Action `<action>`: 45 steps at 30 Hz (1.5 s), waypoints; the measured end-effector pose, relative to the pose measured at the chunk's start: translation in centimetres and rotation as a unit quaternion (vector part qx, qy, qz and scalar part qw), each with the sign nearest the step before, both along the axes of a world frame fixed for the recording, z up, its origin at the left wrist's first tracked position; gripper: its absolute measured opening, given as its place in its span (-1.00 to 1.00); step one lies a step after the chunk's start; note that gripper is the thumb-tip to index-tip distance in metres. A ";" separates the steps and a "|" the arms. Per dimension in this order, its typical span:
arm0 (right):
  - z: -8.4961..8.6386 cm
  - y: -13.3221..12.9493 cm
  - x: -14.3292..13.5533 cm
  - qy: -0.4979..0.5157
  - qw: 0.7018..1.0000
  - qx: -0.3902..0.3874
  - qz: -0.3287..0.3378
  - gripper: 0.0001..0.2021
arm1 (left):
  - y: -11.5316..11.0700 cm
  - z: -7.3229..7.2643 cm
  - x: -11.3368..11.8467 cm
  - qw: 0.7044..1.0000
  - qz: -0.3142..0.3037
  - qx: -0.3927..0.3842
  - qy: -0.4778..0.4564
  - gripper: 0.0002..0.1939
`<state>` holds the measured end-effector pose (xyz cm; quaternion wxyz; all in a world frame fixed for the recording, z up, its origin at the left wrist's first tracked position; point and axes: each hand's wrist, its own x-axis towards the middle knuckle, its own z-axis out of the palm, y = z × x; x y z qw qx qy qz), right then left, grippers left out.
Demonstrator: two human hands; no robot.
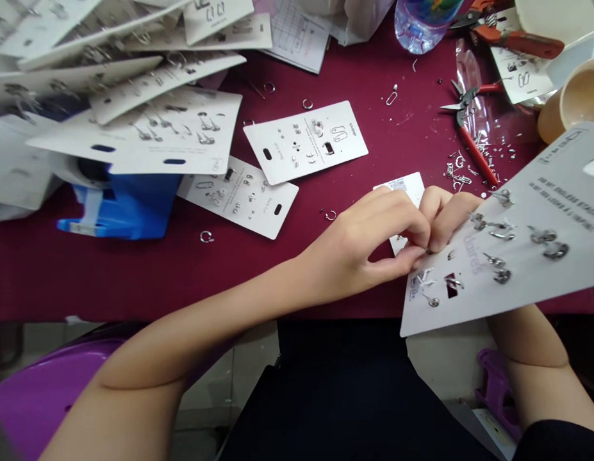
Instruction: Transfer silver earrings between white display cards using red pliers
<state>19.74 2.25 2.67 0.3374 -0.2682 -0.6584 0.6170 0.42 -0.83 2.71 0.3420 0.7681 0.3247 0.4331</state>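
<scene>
A large white earring card (512, 256) is held tilted above the table's front edge, its back with several metal posts and clasps facing me. My right hand (448, 218) grips its upper left edge, with the palm hidden behind the card. My left hand (383, 237) pinches at the same edge, thumb and forefinger closed on a tiny dark piece that I cannot make out. The two hands touch. Beneath them a smaller white card (407, 186) shows in part. Two more earring cards lie to the left, one (306, 144) overlapping the other (243, 198).
Stacked earring cards (172, 128) fill the back left, by a blue tape dispenser (128, 205). Red-handled pliers (474, 141) lie near metal scraps (460, 173) at right, with orange-handled pliers (518, 41), a beige cup (575, 96) and a clear bottle (421, 25) behind. Loose rings dot the maroon table (220, 275).
</scene>
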 end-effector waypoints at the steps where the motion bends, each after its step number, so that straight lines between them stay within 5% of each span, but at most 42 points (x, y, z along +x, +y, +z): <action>1: -0.1 -0.1 -0.1 0.012 1.000 0.005 -0.006 -0.73 | 0.0 -0.1 0.0 1.000 -0.003 0.001 0.000 -0.89; 13: -0.6 0.2 0.0 0.029 0.997 -0.023 -0.062 -0.80 | 1.6 -1.1 -0.4 0.998 0.005 0.067 0.017 -0.94; 21: 2.0 3.2 4.3 0.105 0.938 0.018 -0.329 -0.53 | 4.3 -1.0 0.0 0.983 0.116 -0.005 0.140 -0.90; 26: 3.3 3.7 6.0 0.159 0.912 0.025 -0.376 -0.65 | 6.4 -1.7 1.4 0.972 0.068 -0.011 0.227 -0.90; 33: 2.9 4.6 7.1 0.096 0.899 0.039 -0.426 -0.76 | 8.8 -0.9 2.2 0.959 0.054 -0.015 0.279 -0.87; 42: 4.7 6.5 11.6 -0.010 0.811 0.155 -0.564 -0.85 | 6.4 -0.9 -0.7 0.918 0.042 -0.114 0.379 -0.84; 45: 5.1 7.4 15.0 -0.090 0.693 0.080 -0.711 -0.68 | 5.7 -1.0 -1.0 0.915 0.032 -0.167 0.366 -0.82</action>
